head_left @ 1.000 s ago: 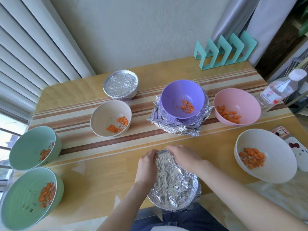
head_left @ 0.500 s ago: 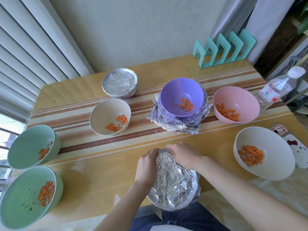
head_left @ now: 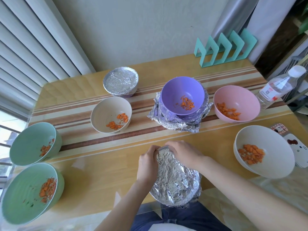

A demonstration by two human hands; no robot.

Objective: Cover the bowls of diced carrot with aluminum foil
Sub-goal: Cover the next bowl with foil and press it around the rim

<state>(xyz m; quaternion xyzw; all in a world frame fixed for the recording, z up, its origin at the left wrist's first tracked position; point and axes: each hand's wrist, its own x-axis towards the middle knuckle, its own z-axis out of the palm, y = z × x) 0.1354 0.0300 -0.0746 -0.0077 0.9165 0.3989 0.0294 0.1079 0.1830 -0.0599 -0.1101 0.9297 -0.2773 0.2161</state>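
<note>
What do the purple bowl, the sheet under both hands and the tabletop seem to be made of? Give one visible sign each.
Purple bowl: probably matte plastic or melamine; even colour, soft sheen.
Aluminum foil under the left hand and right hand: thin shiny metal; crinkled, bright creases.
Tabletop: wood-look surface, glossy; grain, stripes and reflections, possibly under a clear cover.

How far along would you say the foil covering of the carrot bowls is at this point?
Done: one foil-covered bowl sits at the back. In hand: the left hand and right hand press foil over the near bowl. Left, all open with carrot showing: two green bowls, two beige bowls, the pink bowl, and the purple bowl resting on crumpled foil.
</note>
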